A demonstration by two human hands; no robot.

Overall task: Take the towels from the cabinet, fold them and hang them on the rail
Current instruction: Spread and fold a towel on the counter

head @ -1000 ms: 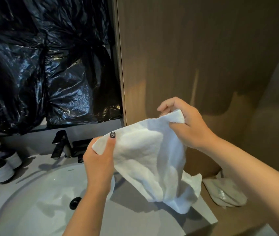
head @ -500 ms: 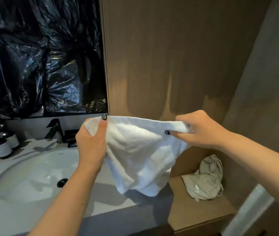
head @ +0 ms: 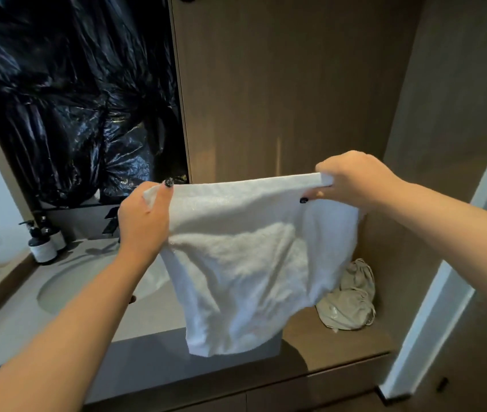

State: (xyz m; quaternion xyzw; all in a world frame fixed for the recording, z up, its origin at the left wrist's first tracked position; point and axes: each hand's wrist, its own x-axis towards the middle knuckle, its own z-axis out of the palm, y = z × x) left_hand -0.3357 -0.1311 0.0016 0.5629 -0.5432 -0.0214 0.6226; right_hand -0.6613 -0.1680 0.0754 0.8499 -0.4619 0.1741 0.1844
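A white towel (head: 245, 263) hangs spread out in front of me, its top edge stretched level between both hands. My left hand (head: 144, 221) pinches the towel's upper left corner, thumb on top. My right hand (head: 352, 182) grips the upper right corner, fingers curled over the edge. The towel's lower part droops in loose folds above the grey counter (head: 147, 358). No rail shows in this view.
A round basin (head: 67, 286) sits in the counter at left, with a dark tap (head: 111, 221) and two pump bottles (head: 43, 245) behind it. Black plastic (head: 72, 99) covers the mirror. A wooden wall panel (head: 280, 84) stands ahead. A beige drawstring bag (head: 349, 301) lies on the wooden shelf at right.
My hands have drawn apart, pulling the towel's top edge taut and level. The towel has opened out wider, and my view has shifted right and back.
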